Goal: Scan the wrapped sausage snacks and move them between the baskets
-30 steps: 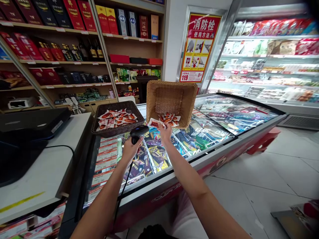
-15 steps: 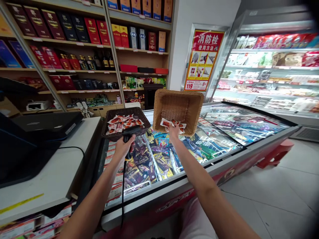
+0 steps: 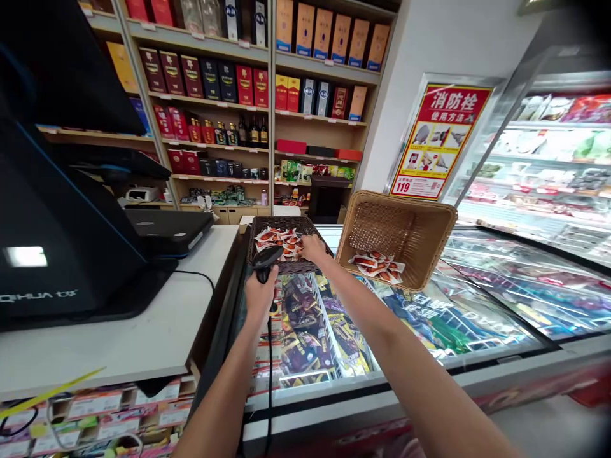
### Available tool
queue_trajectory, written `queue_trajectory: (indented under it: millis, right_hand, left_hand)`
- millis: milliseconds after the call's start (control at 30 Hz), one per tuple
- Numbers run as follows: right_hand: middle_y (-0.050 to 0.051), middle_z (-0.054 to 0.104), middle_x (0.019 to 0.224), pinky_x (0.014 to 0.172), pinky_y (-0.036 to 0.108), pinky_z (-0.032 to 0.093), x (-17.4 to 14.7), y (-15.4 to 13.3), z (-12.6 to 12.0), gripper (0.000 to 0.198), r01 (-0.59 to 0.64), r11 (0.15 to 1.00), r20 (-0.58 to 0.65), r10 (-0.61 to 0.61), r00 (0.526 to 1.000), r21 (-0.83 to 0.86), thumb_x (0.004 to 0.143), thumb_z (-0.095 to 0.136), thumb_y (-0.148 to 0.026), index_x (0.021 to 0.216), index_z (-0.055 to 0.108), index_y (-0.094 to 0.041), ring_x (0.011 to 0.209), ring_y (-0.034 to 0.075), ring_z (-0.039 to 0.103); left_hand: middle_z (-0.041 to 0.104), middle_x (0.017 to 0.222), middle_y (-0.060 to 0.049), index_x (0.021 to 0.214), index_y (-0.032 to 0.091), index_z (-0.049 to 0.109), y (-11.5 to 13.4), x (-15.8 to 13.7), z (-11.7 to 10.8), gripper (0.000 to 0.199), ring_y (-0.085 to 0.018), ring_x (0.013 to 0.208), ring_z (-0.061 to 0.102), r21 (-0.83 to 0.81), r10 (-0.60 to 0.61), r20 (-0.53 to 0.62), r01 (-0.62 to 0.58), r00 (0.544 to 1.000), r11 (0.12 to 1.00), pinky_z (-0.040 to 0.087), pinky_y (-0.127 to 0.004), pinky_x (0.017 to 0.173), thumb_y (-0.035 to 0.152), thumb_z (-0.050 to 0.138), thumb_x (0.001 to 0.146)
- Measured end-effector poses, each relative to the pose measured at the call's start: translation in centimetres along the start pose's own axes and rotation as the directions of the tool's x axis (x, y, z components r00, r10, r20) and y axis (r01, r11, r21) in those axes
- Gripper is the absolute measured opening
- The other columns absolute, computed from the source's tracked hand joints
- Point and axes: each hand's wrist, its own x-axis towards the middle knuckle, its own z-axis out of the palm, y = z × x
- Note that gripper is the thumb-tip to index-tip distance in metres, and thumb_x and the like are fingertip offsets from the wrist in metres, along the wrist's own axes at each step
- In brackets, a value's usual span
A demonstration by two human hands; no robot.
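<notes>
A black monitor (image 3: 57,210) stands on the white bench (image 3: 119,337) at nine o'clock; wooden shelves (image 3: 248,108) of boxed bottles at twelve; a red fire-hydrant poster (image 3: 442,143) at two; a chilled display case (image 3: 548,172) at three.

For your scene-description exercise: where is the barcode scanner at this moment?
In the head view, the barcode scanner sits left of centre, gripped in the left hand above the freezer lid, just in front of the dark basket of snack packets.
</notes>
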Motion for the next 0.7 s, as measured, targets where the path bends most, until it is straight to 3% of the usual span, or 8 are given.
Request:
queue_trajectory:
  millis: [67,200,300,400,467,567,633,700]
  right_hand:
    - [0.015,0.072,0.131,0.092,0.032,0.052,0.8,-1.0,0.1,0.053,-0.027,0.999,0.089,0.03,0.996,-0.043,0.079,0.09,-0.035,0.128,0.072,-0.022,0.125,0.031,0.064]
    - [0.015,0.074,0.129,0.092,0.031,0.053,0.9,-0.8,0.4,0.032,-0.013,0.998,0.104,0.019,0.994,-0.062,0.088,0.078,-0.024,0.12,0.077,-0.021,0.121,0.029,0.069]
    - [0.015,0.069,0.139,0.095,0.031,0.053,0.4,0.3,0.2,0.027,0.006,0.998,0.076,-0.001,0.997,-0.068,0.093,0.073,-0.029,0.118,0.078,-0.02,0.128,0.03,0.065]
    - [0.014,0.07,0.136,0.095,0.032,0.054,-0.2,1.7,-0.6,0.023,-0.012,0.999,-0.053,0.014,0.999,0.039,0.092,0.072,-0.033,0.111,0.078,-0.021,0.124,0.029,0.067]
    - [0.012,0.075,0.123,0.093,0.033,0.055,-0.8,2.9,-1.4,0.018,-0.072,0.969,-0.209,0.123,0.97,0.238,0.091,0.072,-0.032,0.103,0.077,-0.021,0.117,0.028,0.07]
    - [0.008,0.078,0.098,0.085,0.032,0.059,-3.0,5.1,-2.1,0.017,-0.07,0.725,-0.321,0.386,0.865,0.685,0.089,0.074,-0.037,0.09,0.071,-0.02,0.099,0.025,0.074]
    - [0.005,0.075,0.087,0.076,0.031,0.062,-5.4,6.5,-1.8,0.025,0.018,0.394,-0.237,0.514,0.824,0.919,0.089,0.074,-0.043,0.087,0.067,-0.02,0.085,0.021,0.076]
    - [0.004,0.075,0.085,0.071,0.03,0.063,-8.1,7.6,-0.9,0.03,0.093,0.07,-0.116,0.548,0.828,0.993,0.088,0.077,-0.048,0.091,0.065,-0.02,0.077,0.019,0.076]
  left_hand:
    - [0.063,0.062,0.0,0.083,0.021,0.062,0.0,-0.2,0.0,0.041,-0.015,0.042,0.057,-0.039,-0.027,0.026,0.028,0.999,0.999,0.042,-0.026,0.04,0.059,0.077,0.077]
    - [0.063,0.061,0.001,0.081,0.021,0.061,0.4,-0.4,0.0,0.043,-0.014,0.041,0.055,-0.072,-0.051,0.02,0.052,0.998,0.996,0.04,-0.026,0.04,0.06,0.079,0.075]
    - [0.063,0.062,0.0,0.082,0.02,0.062,0.6,-0.7,0.1,0.043,-0.014,0.042,0.056,-0.051,-0.056,0.026,0.057,0.998,0.997,0.042,-0.026,0.042,0.059,0.079,0.075]
    - [0.061,0.061,0.002,0.081,0.021,0.06,0.7,-1.1,0.4,0.042,-0.014,0.042,0.056,-0.036,-0.068,0.048,0.069,0.997,0.997,0.041,-0.026,0.041,0.057,0.079,0.075]
    - [0.06,0.06,0.002,0.081,0.021,0.058,0.7,-1.3,0.5,0.043,-0.014,0.042,0.055,-0.043,-0.061,0.078,0.065,0.995,0.997,0.04,-0.026,0.04,0.059,0.079,0.074]
    - [0.061,0.061,0.002,0.081,0.021,0.058,0.9,-1.6,0.7,0.049,-0.014,0.043,0.055,-0.058,-0.035,0.113,0.042,0.993,0.997,0.041,-0.026,0.04,0.063,0.08,0.071]
    - [0.061,0.062,0.002,0.081,0.021,0.058,1.0,-1.8,0.8,0.052,-0.014,0.043,0.055,-0.068,-0.009,0.13,0.018,0.991,0.997,0.04,-0.025,0.04,0.066,0.081,0.069]
    - [0.061,0.062,0.002,0.082,0.02,0.058,1.1,-2.1,1.1,0.055,-0.013,0.043,0.054,-0.079,0.017,0.163,-0.004,0.986,0.997,0.038,-0.025,0.039,0.067,0.082,0.068]
